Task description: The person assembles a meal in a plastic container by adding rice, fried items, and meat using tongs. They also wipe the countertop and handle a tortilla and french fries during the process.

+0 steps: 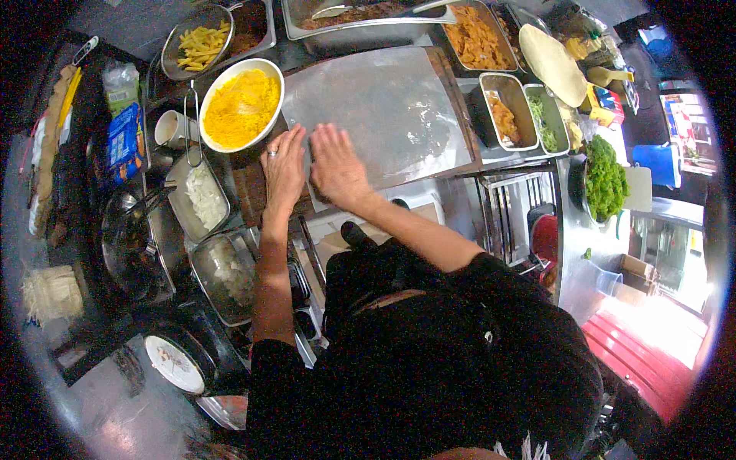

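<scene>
A greyish-white translucent sheet [368, 100] lies over a dark wooden board [452, 73]. My left hand [284, 167] is at the sheet's left edge, with its fingers stretched out, a ring on one of them and nothing in its grasp. Close beside it, my right hand [337, 169] rests flat on the sheet's left part; its fingertips are slightly blurred. Just beyond my left hand, a white oval bowl [205, 126] holds bright yellow, finely shredded food [244, 101]. Shiny wet-looking patches show on the sheet's right side.
On the left are a metal pan of chopped white onion [205, 198], a white cup [170, 129] and a bowl of fries [203, 46]. To the right stand a tray of orange meat [477, 37], smaller tubs, a flatbread [550, 65] and leafy greens [606, 180].
</scene>
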`<state>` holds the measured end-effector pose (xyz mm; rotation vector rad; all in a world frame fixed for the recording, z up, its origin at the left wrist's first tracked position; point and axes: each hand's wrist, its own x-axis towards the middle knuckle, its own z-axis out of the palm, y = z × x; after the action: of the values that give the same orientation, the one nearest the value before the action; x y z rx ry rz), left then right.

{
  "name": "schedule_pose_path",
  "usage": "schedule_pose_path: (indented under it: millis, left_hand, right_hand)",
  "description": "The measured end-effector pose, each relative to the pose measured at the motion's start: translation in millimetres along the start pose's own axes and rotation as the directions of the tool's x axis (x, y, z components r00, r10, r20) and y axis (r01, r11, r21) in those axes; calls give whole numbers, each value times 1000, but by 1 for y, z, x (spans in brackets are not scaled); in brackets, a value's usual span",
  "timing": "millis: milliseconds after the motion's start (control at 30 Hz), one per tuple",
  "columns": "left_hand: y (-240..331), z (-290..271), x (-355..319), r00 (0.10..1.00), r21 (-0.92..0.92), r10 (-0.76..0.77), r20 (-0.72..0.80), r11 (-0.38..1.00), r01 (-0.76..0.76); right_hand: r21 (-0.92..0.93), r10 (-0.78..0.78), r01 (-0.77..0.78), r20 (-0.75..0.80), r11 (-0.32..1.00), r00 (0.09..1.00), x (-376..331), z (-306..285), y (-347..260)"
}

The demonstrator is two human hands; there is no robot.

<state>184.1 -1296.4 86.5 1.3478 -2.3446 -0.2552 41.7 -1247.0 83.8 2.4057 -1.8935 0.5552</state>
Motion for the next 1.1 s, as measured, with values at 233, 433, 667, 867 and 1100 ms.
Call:
schedule_pose_path:
  millis: [233,433,667,867,1100]
  left_hand:
    - [-3,-2,0,999,-12,-12,43,1000,12]
    - [1,-3,-1,1000,28,23,-3,999,-23]
    - [13,-9,0,999,136,-4,48,991,-2]
    - [13,-8,1,999,114,12,52,993,-18]
    - [11,-8,1,997,68,-35,67,997,31]
  right_hand:
    - [275,-194,149,147,950,970,-61,-36,-29]
    - [289,-74,88,-60,953,995,-19,-38,-11]
    - [-40,273,-273,-5,961,962,-18,-18,78]
    - [-252,524,-520,-60,816,850,-87,-50,160]
    - [-195,107,-84,109,977,988,-33,-44,42]
